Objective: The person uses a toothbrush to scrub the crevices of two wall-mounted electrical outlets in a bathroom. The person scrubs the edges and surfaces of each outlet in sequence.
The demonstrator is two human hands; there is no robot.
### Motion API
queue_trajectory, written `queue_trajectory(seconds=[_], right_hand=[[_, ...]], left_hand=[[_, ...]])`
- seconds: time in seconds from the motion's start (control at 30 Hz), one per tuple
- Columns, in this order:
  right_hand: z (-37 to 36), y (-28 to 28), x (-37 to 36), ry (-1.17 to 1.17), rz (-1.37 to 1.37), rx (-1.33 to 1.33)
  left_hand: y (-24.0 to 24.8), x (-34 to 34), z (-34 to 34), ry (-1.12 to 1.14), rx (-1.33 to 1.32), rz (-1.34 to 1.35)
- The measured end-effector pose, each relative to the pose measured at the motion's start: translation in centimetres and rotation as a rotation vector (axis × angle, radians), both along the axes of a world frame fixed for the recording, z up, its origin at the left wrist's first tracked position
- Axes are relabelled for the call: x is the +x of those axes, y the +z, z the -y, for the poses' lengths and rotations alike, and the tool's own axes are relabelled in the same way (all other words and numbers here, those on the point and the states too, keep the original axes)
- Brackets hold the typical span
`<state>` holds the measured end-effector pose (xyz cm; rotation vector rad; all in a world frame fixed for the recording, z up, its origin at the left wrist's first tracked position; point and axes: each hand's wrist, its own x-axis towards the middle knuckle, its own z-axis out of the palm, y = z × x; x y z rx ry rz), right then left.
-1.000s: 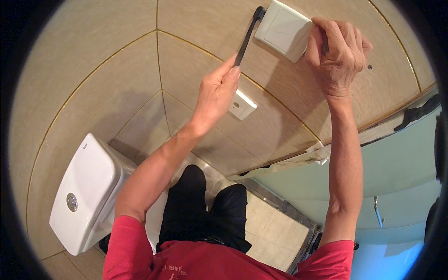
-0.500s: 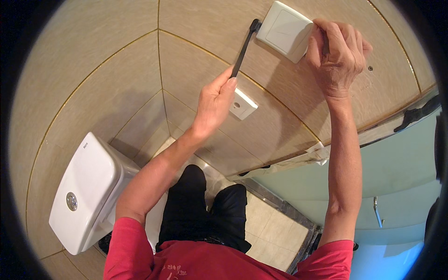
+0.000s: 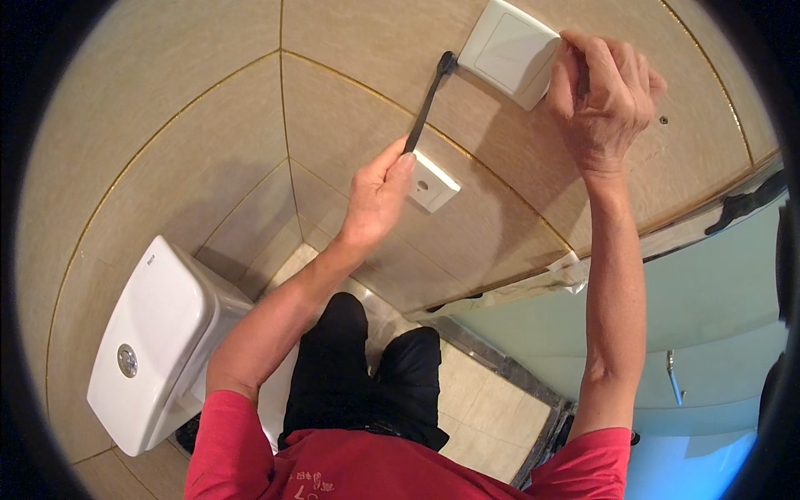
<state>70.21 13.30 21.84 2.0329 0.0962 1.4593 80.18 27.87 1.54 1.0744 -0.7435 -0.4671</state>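
My left hand is closed round the handle of a black toothbrush. The brush slants up and to the right; its head is at the lower left edge of a white square wall switch plate. My right hand is raised at the plate's right edge, fingers curled in. Something dark shows between its thumb and fingers, but I cannot make out what it is. Just right of my left hand, and partly behind it, a second white wall plate with a round dark spot is fixed lower on the wall.
Beige tiles with gold joints cover the walls. A white toilet tank with a round flush button stands at the left. At the right is a pale green glass panel with a metal handle. A small dark hole marks the wall.
My left hand and the toothbrush have shifted slightly down and left, so the brush head is lower along the plate's edge. My right hand stays in nearly the same place.
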Motion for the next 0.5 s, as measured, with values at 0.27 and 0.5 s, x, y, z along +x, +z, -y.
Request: queue_trajectory(seconds=[0.27, 0.5], right_hand=[[-0.2, -0.1, 0.1, 0.015, -0.005, 0.023], [-0.1, 0.0, 0.0, 0.017, -0.006, 0.014]], left_hand=[[3.3, 0.3, 0.4, -0.014, -0.029, -0.001], [7.5, -1.6, -0.3, -0.166, 0.009, -0.180]])
